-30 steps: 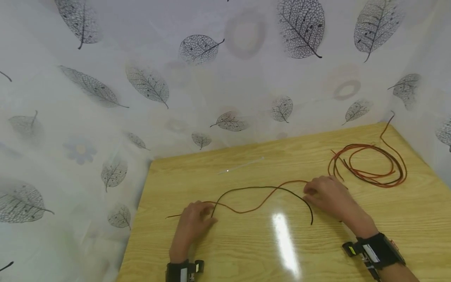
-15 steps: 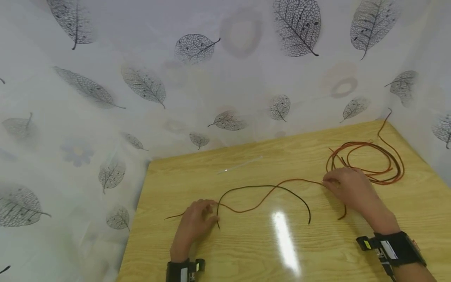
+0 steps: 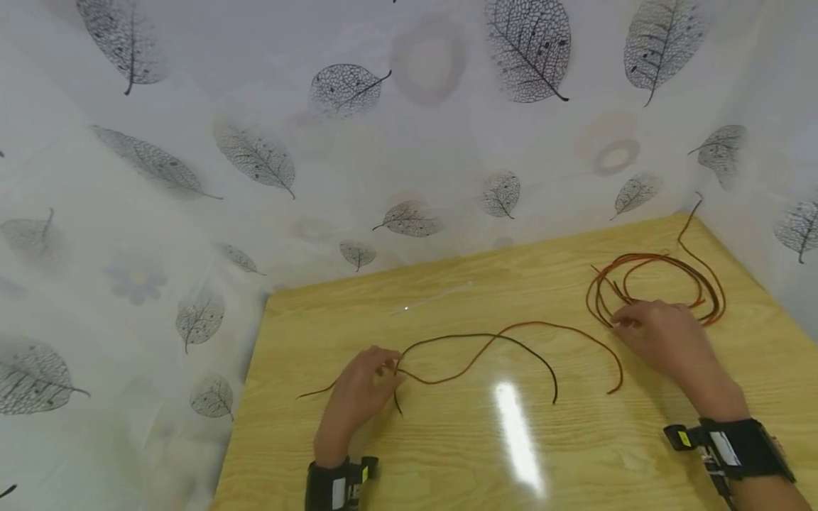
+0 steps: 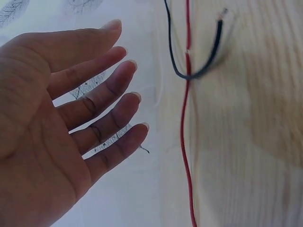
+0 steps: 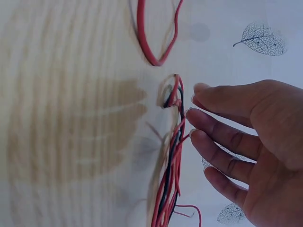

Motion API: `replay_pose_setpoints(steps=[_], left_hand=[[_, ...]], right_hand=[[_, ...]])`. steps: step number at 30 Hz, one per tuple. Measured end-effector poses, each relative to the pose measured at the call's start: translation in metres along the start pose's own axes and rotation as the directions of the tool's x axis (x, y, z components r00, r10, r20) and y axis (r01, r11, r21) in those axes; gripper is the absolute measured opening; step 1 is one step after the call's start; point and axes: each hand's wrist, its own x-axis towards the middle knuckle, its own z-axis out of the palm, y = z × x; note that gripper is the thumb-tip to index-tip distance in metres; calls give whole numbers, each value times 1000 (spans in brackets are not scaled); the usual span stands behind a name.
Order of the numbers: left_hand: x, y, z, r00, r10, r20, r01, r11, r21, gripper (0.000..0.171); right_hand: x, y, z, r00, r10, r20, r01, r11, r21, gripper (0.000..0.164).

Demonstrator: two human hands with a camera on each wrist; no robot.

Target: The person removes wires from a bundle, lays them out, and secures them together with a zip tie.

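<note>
A thin red wire (image 3: 537, 323) and a black wire (image 3: 473, 335) lie curved on the table, crossing each other twice. My left hand (image 3: 359, 387) is over the left crossing. In the left wrist view its fingers (image 4: 106, 90) spread loosely, apart from the black wire (image 4: 218, 40) with its bare copper end. At the right, my right hand (image 3: 671, 341) has its fingertips at the near-left edge of a coiled bundle of red and black wires (image 3: 645, 255). The right wrist view shows relaxed fingers (image 5: 220, 130) beside the bundle (image 5: 173, 156), with nothing between them.
A thin clear strip (image 3: 434, 297) lies toward the back of the wooden table (image 3: 339, 312). From the coil, a loose red end (image 3: 686, 231) reaches up to the back right corner. Leaf-patterned sheeting (image 3: 409, 163) hangs behind and at both sides.
My right hand has let go of the red wire's right end and moved right to the coil. That end now curves down on the table. My left hand has risen slightly at the crossing.
</note>
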Motion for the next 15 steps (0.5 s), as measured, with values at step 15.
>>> replay_pose_setpoints(steps=[15], left_hand=[[33,39,15,994,44,101,-41,999,-31,28]], right_hand=[[11,-16,14,989,91,118,-90,996,-20,21]])
